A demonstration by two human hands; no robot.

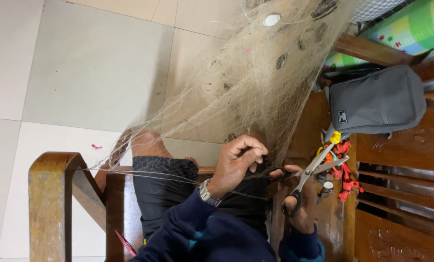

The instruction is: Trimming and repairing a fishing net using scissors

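A pale, fine fishing net (256, 73) hangs down over my lap and knee. My left hand (236, 162), with a metal watch at the wrist, pinches a bunch of net strands. My right hand (302, 206) grips the black handles of a pair of scissors (314, 167). The silver blades are parted and point up and to the right, just beside the pinched strands. Dark flat weights or floats dot the net higher up.
I sit on a wooden bench (396, 155). On it lie a grey zipped bag (377, 99), a heap of red and yellow scraps (343, 174) and a green patterned roll (411, 24). A wooden armrest (52, 194) stands at the left over the pale tiled floor (81, 73).
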